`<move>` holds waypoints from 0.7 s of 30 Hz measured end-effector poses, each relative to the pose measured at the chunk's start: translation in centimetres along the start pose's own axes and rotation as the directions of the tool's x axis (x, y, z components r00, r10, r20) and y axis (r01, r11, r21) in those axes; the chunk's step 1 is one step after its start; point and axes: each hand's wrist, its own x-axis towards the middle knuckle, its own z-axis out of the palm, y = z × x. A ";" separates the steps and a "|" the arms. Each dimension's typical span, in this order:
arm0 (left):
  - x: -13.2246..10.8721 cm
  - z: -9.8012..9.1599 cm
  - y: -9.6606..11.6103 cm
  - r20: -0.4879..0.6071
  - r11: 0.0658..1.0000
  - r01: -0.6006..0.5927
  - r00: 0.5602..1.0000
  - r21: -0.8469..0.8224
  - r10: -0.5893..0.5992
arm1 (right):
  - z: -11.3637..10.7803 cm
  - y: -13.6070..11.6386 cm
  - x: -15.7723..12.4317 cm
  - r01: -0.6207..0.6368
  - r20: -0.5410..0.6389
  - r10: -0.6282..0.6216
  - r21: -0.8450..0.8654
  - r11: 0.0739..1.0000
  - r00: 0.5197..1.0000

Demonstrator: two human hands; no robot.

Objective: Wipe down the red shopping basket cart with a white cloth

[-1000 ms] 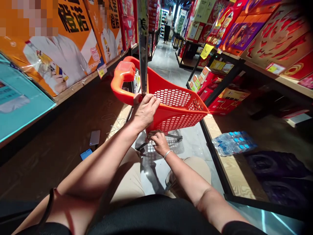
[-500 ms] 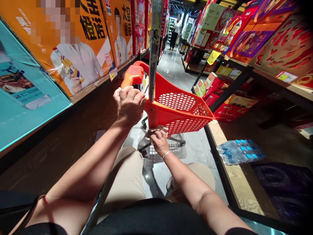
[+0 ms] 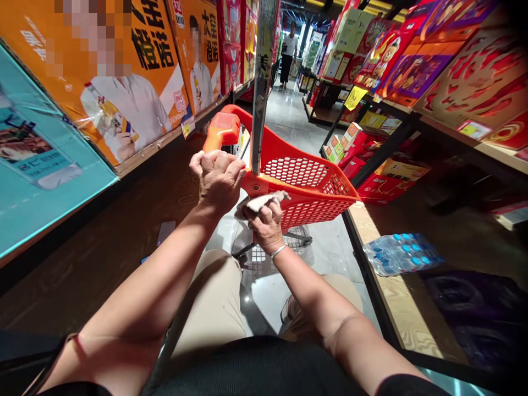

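An orange-red plastic shopping cart (image 3: 305, 165) with perforated sides stands in front of me, tilted in the view. My left hand (image 3: 218, 176) is closed over its orange handle (image 3: 223, 129), fingers wrapped on the bar. Lower and to the right, my right hand (image 3: 267, 225) grips a crumpled greyish-white cloth (image 3: 264, 202) against the cart's near side, just below the rim. A silver bracelet circles the right wrist. A scuffed metal pole (image 3: 262, 88) rises at the cart's near corner, between the handle and the basket.
Shelves of boxed goods line both sides: orange drink cartons (image 3: 136, 93) at left, red and purple gift boxes (image 3: 412, 66) at right. A shrink-wrapped pack of water bottles (image 3: 402, 254) lies on the low right shelf. Far down the aisle stands a person (image 3: 289, 52).
My right hand has moved up a little with the cloth, which now shows more clearly above the fingers. My left hand stays on the handle. The distant person has shifted left.
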 end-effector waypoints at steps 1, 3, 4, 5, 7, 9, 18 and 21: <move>0.0 -0.1 0.0 0.002 1.000 0.003 1.000 0.003 -0.003 | 1.0 0.2 -1.7 -0.003 0.082 0.004 -0.013 1.000 0.997; 0.0 -0.1 0.0 0.003 1.000 0.010 1.000 0.012 -0.010 | 2.9 0.9 -5.7 -0.009 0.258 0.021 -0.047 0.999 0.966; 0.0 -0.1 0.0 0.002 1.000 0.010 1.000 0.016 -0.010 | 3.6 1.3 -7.5 -0.011 0.334 0.029 -0.057 0.998 0.942; -0.1 -0.1 0.0 -0.003 1.000 0.005 1.000 0.023 -0.005 | 4.0 1.7 -8.8 -0.039 0.375 0.065 -0.078 0.996 0.925; -0.3 0.0 0.0 -0.026 0.999 -0.013 1.000 0.047 0.015 | 3.9 2.4 -9.8 -0.065 0.366 0.092 -0.086 0.994 0.926; -0.5 0.1 0.0 -0.064 0.996 -0.039 0.997 0.079 0.044 | 2.3 2.8 -8.3 -0.049 0.221 0.057 -0.042 0.998 0.974; -1.2 0.1 0.3 -0.107 0.986 -0.099 0.988 0.131 0.113 | -9.2 1.7 5.3 0.070 -0.293 -0.044 0.077 0.995 0.955; -1.4 -0.1 0.6 -0.116 0.989 -0.081 0.989 0.122 0.095 | -9.1 2.9 6.2 0.119 -0.106 -0.105 0.141 0.983 0.989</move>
